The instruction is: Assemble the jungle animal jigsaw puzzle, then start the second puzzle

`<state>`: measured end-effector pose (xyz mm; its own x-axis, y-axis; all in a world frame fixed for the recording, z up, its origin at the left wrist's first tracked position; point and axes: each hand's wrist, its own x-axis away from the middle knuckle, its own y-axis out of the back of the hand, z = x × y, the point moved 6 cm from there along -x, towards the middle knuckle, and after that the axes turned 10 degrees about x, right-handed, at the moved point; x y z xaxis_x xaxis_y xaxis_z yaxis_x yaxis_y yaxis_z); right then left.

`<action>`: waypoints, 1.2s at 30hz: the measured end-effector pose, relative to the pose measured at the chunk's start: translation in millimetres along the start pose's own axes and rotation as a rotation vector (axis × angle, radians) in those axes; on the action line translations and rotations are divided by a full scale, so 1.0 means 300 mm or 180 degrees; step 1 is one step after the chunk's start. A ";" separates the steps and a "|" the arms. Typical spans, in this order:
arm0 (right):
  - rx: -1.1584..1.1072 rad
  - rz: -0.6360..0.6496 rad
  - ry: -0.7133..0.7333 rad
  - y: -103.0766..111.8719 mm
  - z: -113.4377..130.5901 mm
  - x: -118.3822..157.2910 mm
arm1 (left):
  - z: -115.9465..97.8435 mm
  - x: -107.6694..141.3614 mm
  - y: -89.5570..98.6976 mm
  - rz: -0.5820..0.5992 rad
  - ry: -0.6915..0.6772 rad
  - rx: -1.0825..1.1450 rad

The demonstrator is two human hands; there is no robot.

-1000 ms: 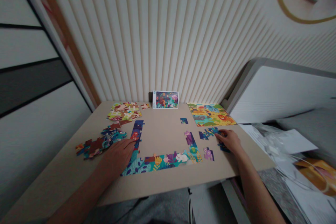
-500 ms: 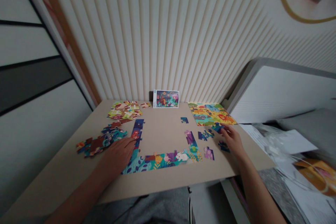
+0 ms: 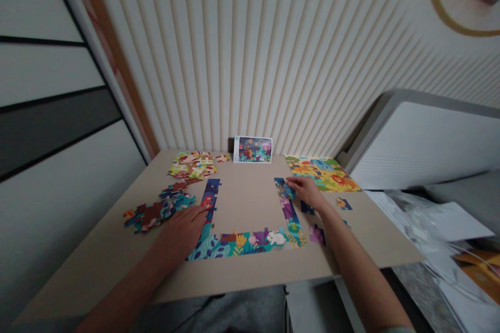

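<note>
A partly joined jigsaw border (image 3: 242,243) lies on the table, made of a left side, a bottom edge and a right side. My right hand (image 3: 308,192) pinches a blue puzzle piece (image 3: 288,192) at the top of the right side, between the purple piece (image 3: 288,210) and a dark blue piece (image 3: 278,182). Whether it is locked in I cannot tell. My left hand (image 3: 186,230) lies flat, fingers stretched out, its fingertips on the left strip (image 3: 211,195). Beside it is a heap of dark and teal pieces (image 3: 156,212).
A picture card (image 3: 253,150) stands against the pleated wall. Another heap of light pieces (image 3: 193,164) lies at the back left. A yellow animal puzzle (image 3: 324,173) is at the back right. Loose pieces include a purple one (image 3: 317,234) and a blue-orange one (image 3: 344,204).
My right hand has moved left with the blue piece, from near the animal puzzle to the border's right side. My left hand stays by the left strip. The view has shifted slightly.
</note>
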<state>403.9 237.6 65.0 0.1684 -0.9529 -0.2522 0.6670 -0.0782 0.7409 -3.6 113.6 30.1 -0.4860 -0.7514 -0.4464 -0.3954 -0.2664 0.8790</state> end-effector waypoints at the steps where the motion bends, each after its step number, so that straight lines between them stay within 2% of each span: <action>1: 0.0013 0.0050 0.0042 -0.021 0.005 -0.012 | -0.001 0.000 0.000 0.0002 0.0000 -0.0014; 4: 0.0154 0.0045 0.0097 -0.047 0.003 -0.016 | -0.003 0.000 -0.003 0.0056 0.0038 -0.0037; 9: 0.0475 -0.0140 0.0068 -0.002 -0.037 0.048 | -0.006 0.001 -0.003 0.0090 0.0052 0.0033; 13: 0.0546 -0.0097 0.0076 0.017 -0.052 0.093 | -0.005 0.003 -0.002 0.0126 0.0059 -0.0038; 22: 0.0633 0.0165 0.0274 -0.032 -0.010 0.094 | -0.011 0.004 0.007 0.0103 0.0066 -0.0039; 36: 0.0220 -0.0330 0.0013 -0.005 -0.031 0.090 | -0.010 0.000 0.007 0.0093 0.0068 -0.0042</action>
<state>414.1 214.6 51.4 0.1042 -0.9375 -0.3320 0.6294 -0.1964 0.7519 -2.1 111.3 32.2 -0.4805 -0.7716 -0.4169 -0.3709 -0.2519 0.8938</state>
